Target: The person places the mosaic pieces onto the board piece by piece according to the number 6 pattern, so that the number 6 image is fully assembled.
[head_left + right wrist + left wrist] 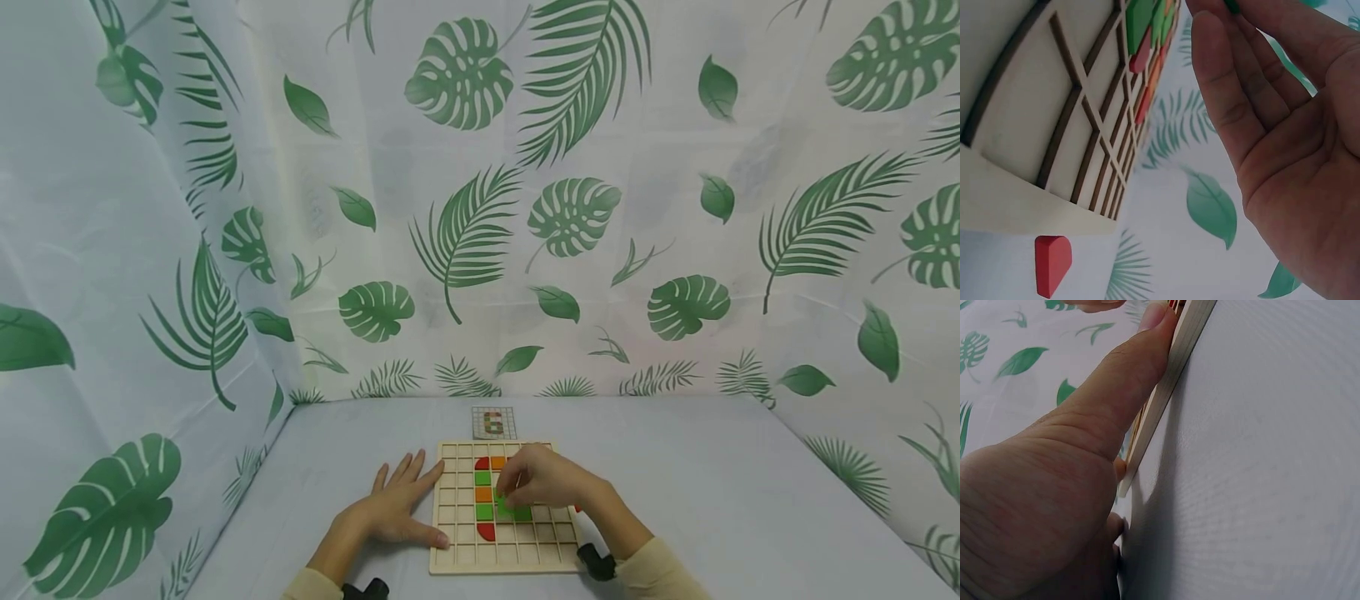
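Note:
A wooden grid board (457, 557) lies on the table with colored tiles in its cells. My left hand (393, 508) is spread flat at the board's left side, its thumb (1141, 353) resting on the edge. Over the middle of the board, my right hand (551, 477) pinches a small green tile (1232, 5), mostly hidden by the fingertips. Down one column run a red rounded tile (482, 463), a green square (482, 478), an orange square (483, 495), another green square (484, 512) and a lower red rounded tile (487, 532). An orange tile (498, 462) sits in the top row.
Behind the board lies a card (492, 423) with a colored pattern on a grid. A loose red rounded piece (1052, 265) is on the table just off the board's right side. Leaf-printed cloth (480, 250) hangs behind and at both sides.

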Available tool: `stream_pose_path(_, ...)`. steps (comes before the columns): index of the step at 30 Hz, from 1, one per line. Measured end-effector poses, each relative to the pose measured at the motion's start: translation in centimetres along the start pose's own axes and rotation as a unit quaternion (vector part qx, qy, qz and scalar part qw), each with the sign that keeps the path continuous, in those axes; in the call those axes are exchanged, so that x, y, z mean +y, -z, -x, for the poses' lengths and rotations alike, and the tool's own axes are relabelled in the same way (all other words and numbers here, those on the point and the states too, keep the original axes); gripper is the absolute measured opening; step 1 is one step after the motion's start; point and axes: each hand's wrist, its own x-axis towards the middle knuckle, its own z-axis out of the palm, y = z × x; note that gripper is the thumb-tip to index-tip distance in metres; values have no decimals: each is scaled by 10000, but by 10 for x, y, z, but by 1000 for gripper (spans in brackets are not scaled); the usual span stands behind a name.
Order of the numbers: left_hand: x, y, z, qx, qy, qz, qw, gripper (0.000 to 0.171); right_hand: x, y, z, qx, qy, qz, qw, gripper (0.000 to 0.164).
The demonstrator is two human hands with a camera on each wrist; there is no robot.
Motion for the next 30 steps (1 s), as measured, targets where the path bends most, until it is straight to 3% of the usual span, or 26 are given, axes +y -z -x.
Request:
stream_pose_path(7,-1,0,0,-22,-12,12,10000,121,-1,-4,0,-46,-226,-17,9997,11)
stream_pose_path(17,2,2,0,-39,27,-61,10000,121,2,-11,0,-317,62,85,9994,17)
stream_pose_path(30,1,1,1,-25,-11,-10,10000,120,-6,-16,-1,-419,-112,304,9986,17)
